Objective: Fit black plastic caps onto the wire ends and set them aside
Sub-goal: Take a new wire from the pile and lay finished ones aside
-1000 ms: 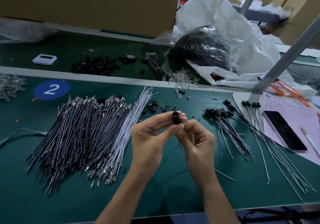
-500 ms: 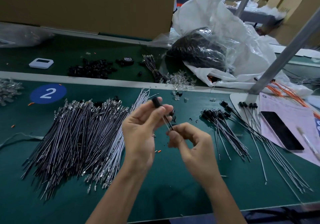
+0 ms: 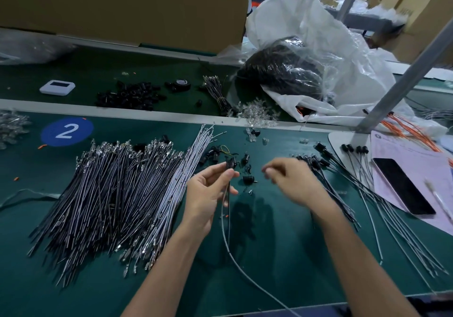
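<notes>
Head view shows the capped wire [image 3: 223, 228] pinched in the left hand [image 3: 208, 194], cap end away and tail trailing toward the person, with the finished bundle [image 3: 326, 169] off rightward beside the nearer right hand [image 3: 291, 181] (too blurred to judge its grip).

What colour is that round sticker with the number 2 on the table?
Blue, with a white numeral; the sticker shows clearly in the head view.

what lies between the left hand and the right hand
In the head view, a loose black cap and some tiny bits lie on green mat.
</notes>
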Action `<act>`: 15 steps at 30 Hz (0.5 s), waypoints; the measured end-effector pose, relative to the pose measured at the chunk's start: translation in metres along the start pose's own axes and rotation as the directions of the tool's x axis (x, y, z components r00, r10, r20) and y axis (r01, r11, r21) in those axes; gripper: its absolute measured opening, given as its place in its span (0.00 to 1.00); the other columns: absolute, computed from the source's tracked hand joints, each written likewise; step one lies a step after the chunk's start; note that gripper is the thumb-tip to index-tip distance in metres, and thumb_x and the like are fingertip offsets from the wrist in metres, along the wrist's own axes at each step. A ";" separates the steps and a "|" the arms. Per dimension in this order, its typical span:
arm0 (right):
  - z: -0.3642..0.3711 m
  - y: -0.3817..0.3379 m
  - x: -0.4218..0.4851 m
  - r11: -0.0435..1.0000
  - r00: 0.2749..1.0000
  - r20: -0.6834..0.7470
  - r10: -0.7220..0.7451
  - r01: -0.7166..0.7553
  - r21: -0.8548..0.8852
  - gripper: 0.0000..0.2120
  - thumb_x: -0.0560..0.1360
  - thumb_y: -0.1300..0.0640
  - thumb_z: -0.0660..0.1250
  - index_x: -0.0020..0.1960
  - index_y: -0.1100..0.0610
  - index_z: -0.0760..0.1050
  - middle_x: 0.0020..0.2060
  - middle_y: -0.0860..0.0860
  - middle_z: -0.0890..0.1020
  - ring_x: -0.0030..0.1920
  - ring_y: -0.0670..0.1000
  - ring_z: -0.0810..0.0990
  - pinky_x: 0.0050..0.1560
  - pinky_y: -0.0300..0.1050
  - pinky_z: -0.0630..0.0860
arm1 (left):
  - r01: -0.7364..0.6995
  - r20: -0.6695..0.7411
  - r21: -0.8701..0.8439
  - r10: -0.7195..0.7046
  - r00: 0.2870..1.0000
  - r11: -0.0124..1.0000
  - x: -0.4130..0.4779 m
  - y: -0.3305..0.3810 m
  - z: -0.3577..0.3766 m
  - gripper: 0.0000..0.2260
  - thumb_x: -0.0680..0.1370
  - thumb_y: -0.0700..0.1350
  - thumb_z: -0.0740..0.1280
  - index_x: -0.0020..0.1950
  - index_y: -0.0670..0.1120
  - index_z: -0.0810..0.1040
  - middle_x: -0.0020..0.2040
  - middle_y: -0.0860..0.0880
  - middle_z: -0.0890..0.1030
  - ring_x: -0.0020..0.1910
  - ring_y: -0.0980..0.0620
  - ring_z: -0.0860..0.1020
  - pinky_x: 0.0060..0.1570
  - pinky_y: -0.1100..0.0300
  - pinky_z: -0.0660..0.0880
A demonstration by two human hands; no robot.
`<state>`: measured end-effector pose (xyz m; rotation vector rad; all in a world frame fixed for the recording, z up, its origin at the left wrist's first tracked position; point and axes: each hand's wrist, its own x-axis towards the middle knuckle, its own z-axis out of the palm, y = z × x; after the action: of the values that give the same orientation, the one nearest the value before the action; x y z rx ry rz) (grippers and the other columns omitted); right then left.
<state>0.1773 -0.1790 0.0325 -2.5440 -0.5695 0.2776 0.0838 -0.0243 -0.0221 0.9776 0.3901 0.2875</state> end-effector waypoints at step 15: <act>0.022 0.013 0.128 0.969 0.955 -0.260 -0.144 0.082 -0.234 0.22 0.75 0.72 0.58 0.65 0.58 0.77 0.61 0.59 0.77 0.60 0.61 0.75 0.57 0.56 0.76 | -0.155 0.039 0.185 0.150 0.988 0.970 0.005 -0.011 -0.002 0.08 0.77 0.37 0.69 0.52 0.48 0.82 0.44 0.48 0.86 0.26 0.55 0.75 0.31 0.59 0.73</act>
<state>0.2893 -0.1218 -0.0035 -2.6848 -0.6651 -0.1913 0.0882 -0.0263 -0.0335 1.1983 0.3238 0.3826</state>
